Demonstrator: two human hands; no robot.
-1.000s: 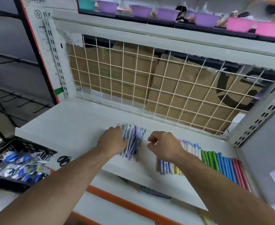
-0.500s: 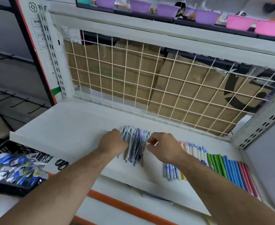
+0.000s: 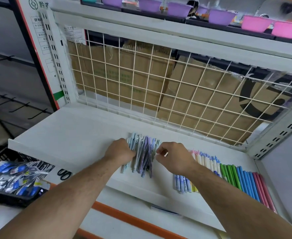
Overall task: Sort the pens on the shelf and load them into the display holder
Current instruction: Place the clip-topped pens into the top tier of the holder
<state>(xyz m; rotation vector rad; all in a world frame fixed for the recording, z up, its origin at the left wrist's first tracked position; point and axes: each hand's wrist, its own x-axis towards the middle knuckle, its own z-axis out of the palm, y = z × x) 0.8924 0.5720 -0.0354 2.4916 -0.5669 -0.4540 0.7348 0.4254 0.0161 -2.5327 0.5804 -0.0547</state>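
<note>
A loose pile of pale blue and purple pens (image 3: 144, 155) lies on the white shelf (image 3: 72, 131), near the middle. My left hand (image 3: 121, 150) rests on the pile's left side with its fingers curled over the pens there. At the pile's right edge, my right hand (image 3: 173, 156) has thumb and fingers curled together, pinching what looks like a thin pen end. A sorted row of pens (image 3: 231, 175) lies to the right, grouped by colour: white, green, blue and pink. My right forearm covers part of that row.
A wire grid (image 3: 159, 83) backs the shelf, with cardboard behind it. Purple and pink bowls (image 3: 255, 23) stand on the shelf above. A black basket of packaged items (image 3: 12, 183) sits lower left, with black scissors (image 3: 64, 174) beside it.
Both hands stay at the loose pile, barely shifting. My left hand has pressed slightly further onto the pens. The view has tilted a little.
</note>
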